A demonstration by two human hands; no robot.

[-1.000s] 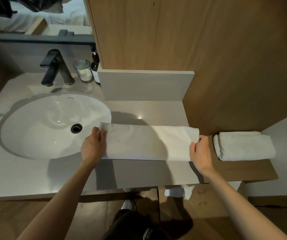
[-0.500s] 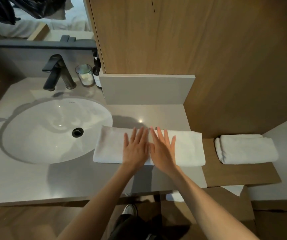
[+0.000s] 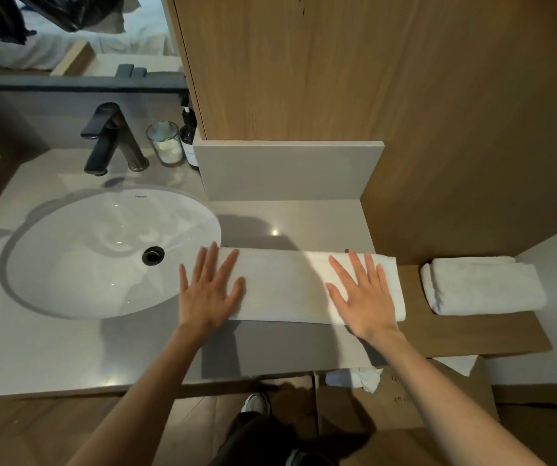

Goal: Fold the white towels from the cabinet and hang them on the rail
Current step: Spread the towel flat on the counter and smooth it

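Observation:
A white towel (image 3: 284, 284), folded into a long narrow strip, lies flat on the grey counter (image 3: 68, 351) just right of the sink. My left hand (image 3: 210, 290) rests flat with spread fingers on its left end. My right hand (image 3: 363, 294) presses flat with spread fingers on its right end. Neither hand grips anything. A second white towel (image 3: 482, 285), folded into a compact bundle, sits on the wooden shelf (image 3: 472, 334) to the right. No rail is in view.
A white oval sink (image 3: 102, 250) with a black drain fills the left of the counter. Behind it stand a black faucet (image 3: 109, 139), a glass jar (image 3: 166, 142) and a dark pump bottle (image 3: 189, 136). A wooden cabinet wall (image 3: 371, 79) rises behind. White cloth (image 3: 357, 378) shows below the counter edge.
The towel was folded from a wider sheet into a narrow strip. My hands went from pinching its ends to pressing together at its middle, then slid apart to both ends.

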